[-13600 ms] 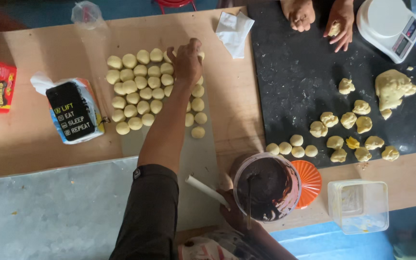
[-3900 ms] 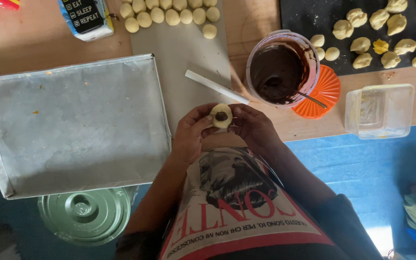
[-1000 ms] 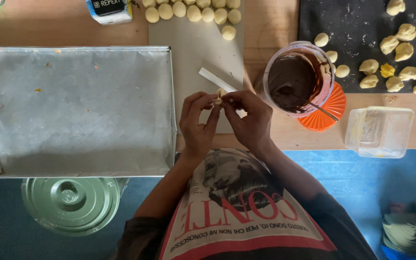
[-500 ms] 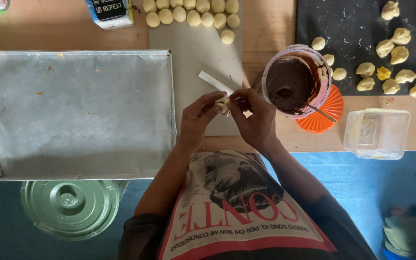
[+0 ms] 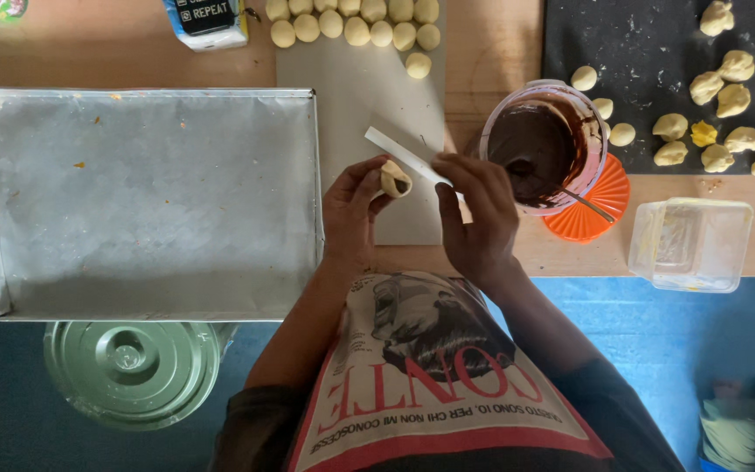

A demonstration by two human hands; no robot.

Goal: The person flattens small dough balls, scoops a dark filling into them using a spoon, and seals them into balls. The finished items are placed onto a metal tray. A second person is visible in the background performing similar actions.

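A green round lid point(image 5: 131, 360) lies low at the near left, below the edge of the wooden tabletop point(image 5: 115, 61), and just above it a large metal baking tray point(image 5: 146, 197) covers the left part of the tabletop. Right of the tray's right wall, the left hand point(image 5: 351, 214) is closed on a small folded dough piece point(image 5: 394, 178), pinched at its fingertips over a pale cutting board point(image 5: 356, 105). Rows of dough balls point(image 5: 356, 28) sit at the board's far end. Just right of the dough piece, the right hand point(image 5: 475, 214) has its fingers curled, fingertips touching a flat white scraper point(image 5: 399, 150). Further right stands a tub of dark chocolate filling point(image 5: 542, 144) with a spoon point(image 5: 589, 204) on an orange lid point(image 5: 589, 210), then a clear plastic container point(image 5: 690, 245), with shaped dough lumps point(image 5: 714, 122) on a black mat point(image 5: 648, 44) beyond
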